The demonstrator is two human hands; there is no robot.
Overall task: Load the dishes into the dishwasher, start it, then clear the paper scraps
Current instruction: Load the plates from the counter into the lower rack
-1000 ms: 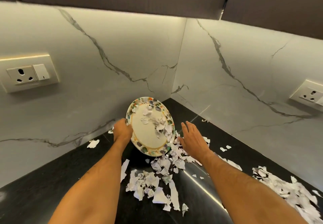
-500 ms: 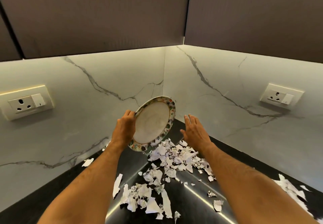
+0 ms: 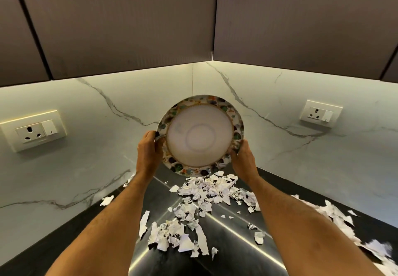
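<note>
A round plate (image 3: 200,135) with a white centre and a multicoloured patterned rim is held upright above the black counter, its face towards me and bare of paper. My left hand (image 3: 148,153) grips its left rim. My right hand (image 3: 242,159) grips the lower right rim. Below the plate lies a heap of torn white paper scraps (image 3: 206,191), with more paper scraps (image 3: 172,234) spread nearer to me.
The black counter (image 3: 226,254) runs into a corner of white marble walls. A second heap of paper scraps (image 3: 349,224) lies at the right. Wall sockets sit at the left (image 3: 34,131) and at the right (image 3: 321,114). Dark cabinets (image 3: 129,23) hang overhead.
The plate was tipped and the scraps slid off onto the counter. It then rose and turned upright to face me, and my right hand, open before, took hold of its rim.
</note>
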